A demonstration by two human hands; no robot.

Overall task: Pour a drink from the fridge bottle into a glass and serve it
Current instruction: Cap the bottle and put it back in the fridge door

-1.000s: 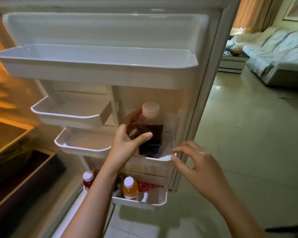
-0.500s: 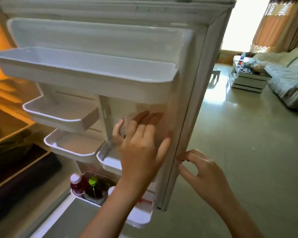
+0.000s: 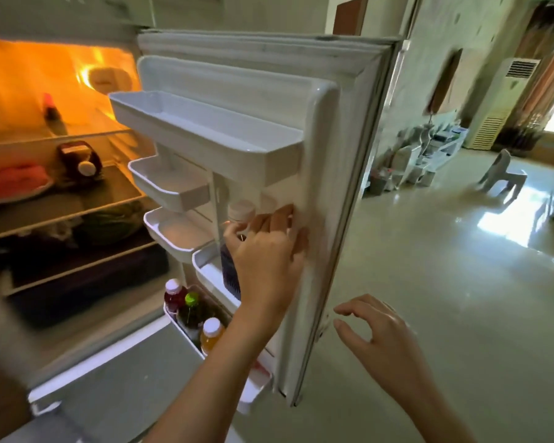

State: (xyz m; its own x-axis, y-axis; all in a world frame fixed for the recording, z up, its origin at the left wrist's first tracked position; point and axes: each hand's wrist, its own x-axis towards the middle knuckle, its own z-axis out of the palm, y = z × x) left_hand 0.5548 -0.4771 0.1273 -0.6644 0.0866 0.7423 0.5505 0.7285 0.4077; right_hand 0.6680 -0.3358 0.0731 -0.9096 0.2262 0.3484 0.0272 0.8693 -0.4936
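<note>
Bottle (image 3: 237,247) with pale cap and dark contents stands upright in a shelf of the open fridge door (image 3: 327,199), third tier down, tucked under the long top shelf (image 3: 205,129). Left hand (image 3: 266,251) covers its front; fingers (image 3: 279,219) lie fairly straight across the bottle's shoulder and onto the door liner, thumb toward the neck. Whether they have closed round the bottle cannot be told from this view. Right hand (image 3: 378,334) hovers just off the door's outer edge, fingers loosely curled, holding nothing.

Handling, as judgement: plastic bottle, mostly full, so moderately heavy and possibly slick if condensation has formed. Walls may give under a hard squeeze. Best hold looks like a wrap round the upper body just below the shoulder; the ribbed lower section sits behind the shelf lip. Lift straight up first, then out.

Obstructions: the top shelf overhangs closely above the cap, leaving little headroom; the shelf's front wall must be cleared. A second pale cap or similar shape shows just right of the bottle, partly hidden.

Surroundings: three small bottles (image 3: 192,311) (red, dark with green cap, orange) in the bottom door shelf. Lit fridge interior (image 3: 55,91) at left holds food. Glossy floor (image 3: 445,282) and a chair (image 3: 502,174) beyond. No glass visible.
</note>
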